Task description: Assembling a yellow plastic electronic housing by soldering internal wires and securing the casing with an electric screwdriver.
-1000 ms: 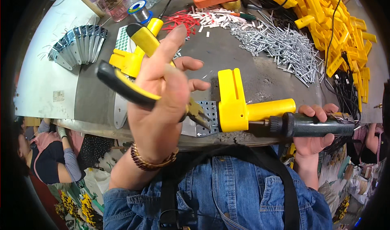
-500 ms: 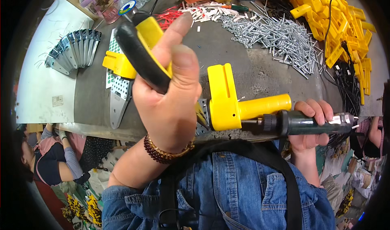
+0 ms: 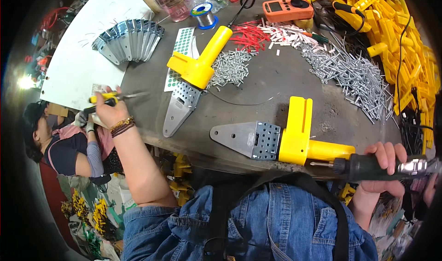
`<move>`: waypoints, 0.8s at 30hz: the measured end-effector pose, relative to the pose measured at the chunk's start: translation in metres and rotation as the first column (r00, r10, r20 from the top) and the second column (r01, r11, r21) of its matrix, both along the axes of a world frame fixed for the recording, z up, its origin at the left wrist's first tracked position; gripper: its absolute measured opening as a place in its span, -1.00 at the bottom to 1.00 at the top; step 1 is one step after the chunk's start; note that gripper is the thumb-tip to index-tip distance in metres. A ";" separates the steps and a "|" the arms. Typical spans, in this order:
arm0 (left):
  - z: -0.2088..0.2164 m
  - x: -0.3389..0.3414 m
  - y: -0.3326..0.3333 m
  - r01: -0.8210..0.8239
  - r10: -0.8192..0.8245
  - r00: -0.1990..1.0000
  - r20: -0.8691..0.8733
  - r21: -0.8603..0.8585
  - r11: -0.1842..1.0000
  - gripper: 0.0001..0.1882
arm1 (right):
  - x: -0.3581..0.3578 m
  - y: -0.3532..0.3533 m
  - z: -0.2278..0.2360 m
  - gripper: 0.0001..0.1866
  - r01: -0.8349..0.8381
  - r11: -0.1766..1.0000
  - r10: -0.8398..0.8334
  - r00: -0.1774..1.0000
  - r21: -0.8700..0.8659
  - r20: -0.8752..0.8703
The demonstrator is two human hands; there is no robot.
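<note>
My left hand (image 3: 113, 116) is raised at the left, over the table's near edge, closed around pliers (image 3: 132, 95) with yellow and black handles. Their metal jaws point right. At the lower right, my right hand (image 3: 383, 156) grips a dark green electric screwdriver (image 3: 361, 167), its bit pointing left beside a yellow plastic handle. That handle belongs to a T-shaped yellow housing (image 3: 297, 127) lying near the table's front edge, with a perforated, tapered metal plate (image 3: 241, 139) fixed to it. A second yellow housing (image 3: 199, 72) with a similar plate (image 3: 182, 106) lies farther back; neither hand touches it.
Fanned metal plates (image 3: 129, 40) lie on a white board (image 3: 69, 72). Behind are a solder spool (image 3: 204, 17), small screws (image 3: 230, 70), red sleeves (image 3: 248, 35), an orange meter (image 3: 287, 10) and long screws (image 3: 363, 86). Yellow housings (image 3: 410, 49) pile up right. A co-worker (image 3: 73, 143) sits left.
My left hand with the pliers has swung left and away from the near housing, uncovering both assemblies. The screwdriver has drawn back right and its bit now shows apart from the housing. The view has shifted.
</note>
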State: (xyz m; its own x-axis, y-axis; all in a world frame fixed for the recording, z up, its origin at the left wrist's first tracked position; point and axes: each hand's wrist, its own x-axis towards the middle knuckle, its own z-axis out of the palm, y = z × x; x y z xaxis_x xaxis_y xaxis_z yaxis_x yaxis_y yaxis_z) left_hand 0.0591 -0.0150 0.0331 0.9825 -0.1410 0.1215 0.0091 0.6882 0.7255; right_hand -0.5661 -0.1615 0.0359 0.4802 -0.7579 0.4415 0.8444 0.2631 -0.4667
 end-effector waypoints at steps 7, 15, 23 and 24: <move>-0.021 -0.046 0.011 -0.242 0.019 0.932 0.361 0.586 0.773 -0.56 | -0.009 -0.006 0.022 -0.23 0.048 0.988 -0.046 0.999 0.149 -0.018; 0.011 -0.294 -0.086 0.340 -0.984 -0.034 0.176 0.928 0.154 -0.30 | 0.004 -0.017 0.017 -0.44 0.234 0.971 -0.228 0.969 0.053 -0.096; -0.001 -0.301 -0.099 0.558 -0.994 -0.075 -0.078 0.823 -0.107 -0.12 | 0.013 -0.021 0.011 -0.44 0.237 0.968 -0.223 0.963 0.079 -0.150; 0.000 -0.302 -0.098 0.556 -0.994 -0.075 -0.080 0.824 -0.108 -0.12 | 0.014 -0.021 0.010 -0.42 0.240 0.965 -0.226 0.965 0.101 -0.135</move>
